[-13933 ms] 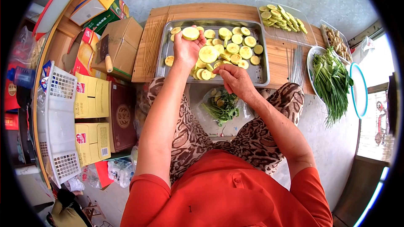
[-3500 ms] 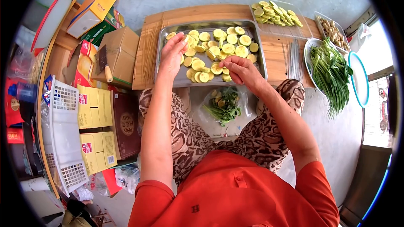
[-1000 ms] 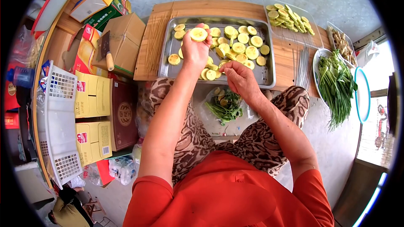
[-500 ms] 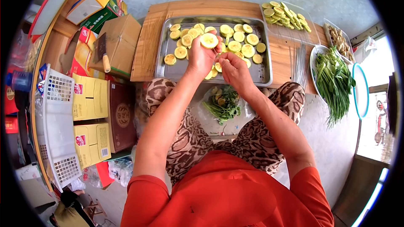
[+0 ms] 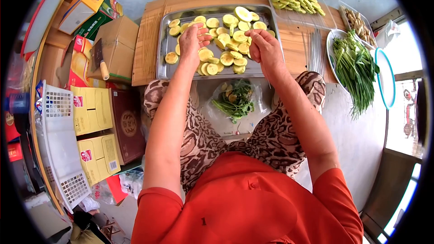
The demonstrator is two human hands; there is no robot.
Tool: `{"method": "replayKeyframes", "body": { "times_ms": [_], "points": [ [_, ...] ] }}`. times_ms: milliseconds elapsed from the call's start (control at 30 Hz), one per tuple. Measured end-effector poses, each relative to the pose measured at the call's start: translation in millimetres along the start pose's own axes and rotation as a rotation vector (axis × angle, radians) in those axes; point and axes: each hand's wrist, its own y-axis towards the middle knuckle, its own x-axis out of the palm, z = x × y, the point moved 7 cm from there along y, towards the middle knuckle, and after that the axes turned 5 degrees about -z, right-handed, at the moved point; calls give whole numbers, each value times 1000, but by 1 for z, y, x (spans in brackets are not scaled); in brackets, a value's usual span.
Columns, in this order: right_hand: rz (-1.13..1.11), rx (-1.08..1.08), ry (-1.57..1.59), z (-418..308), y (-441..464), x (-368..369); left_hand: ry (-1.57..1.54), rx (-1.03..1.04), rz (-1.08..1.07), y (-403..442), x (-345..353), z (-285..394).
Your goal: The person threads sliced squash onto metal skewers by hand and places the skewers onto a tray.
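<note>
Left hand (image 5: 194,43) open above zucchini slices (image 5: 212,22), toward left edge of tray (image 5: 175,69). Right hand (image 5: 263,49) near right edge, fingers pinched on thin skewer (image 5: 269,82).

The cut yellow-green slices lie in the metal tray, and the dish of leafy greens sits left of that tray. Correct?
Not quite: the head view shows the leafy greens right of the metal tray. The yellow-green slices do lie in it.
</note>
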Motion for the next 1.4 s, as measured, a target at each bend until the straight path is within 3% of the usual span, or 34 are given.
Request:
{"method": "replayKeyframes", "body": {
  "times_ms": [167, 233, 433, 567, 633, 700, 800, 833, 933, 967, 1033, 1100, 1167, 1300, 1400],
  "points": [
    [-11, -14, 56, -4, -2, -13, 343, -4, -81, 8, 12, -23],
    [-21, 11, 42, -4, -5, -13, 961, 258, -193, 15, 27, -31],
    [-38, 43, -24, -5, -13, -10, 1119, 119, -280, 22, 32, -70],
    [-49, 63, -31, -5, -12, -8, 1111, 194, -194, 31, 27, -74],
    [-56, 75, -56, -2, -13, -8, 1076, 60, -118, 30, 19, -67],
    [-54, 73, -62, -3, -14, -8, 1074, 62, -50, 38, 8, -71],
    [-73, 58, -75, -3, -14, -7, 603, -129, 66, 30, 0, -63],
    [-68, 63, -86, -2, -15, -7, 604, -126, 66, 27, 3, -53],
    [-67, 71, -117, -3, -16, -5, -261, -193, -29, 24, 12, -46],
    [-70, 79, -137, -2, -17, -4, -261, -189, -27, 23, 10, -39],
    [-93, 86, -158, -1, -18, -1, -688, -179, -52, 20, 9, -25],
    [-123, 93, -181, 3, -18, 4, -744, -141, -23, 19, 0, -18],
    [-165, 101, -238, 8, -18, 9, -1085, -180, -487, 17, 17, -2],
    [-183, 85, -280, 9, -21, 20, -1051, -157, -190, 11, 16, 5],
    [-246, 115, -220, 5, -26, 29, -1067, -94, -217, 14, 15, 10]
  ]
}}
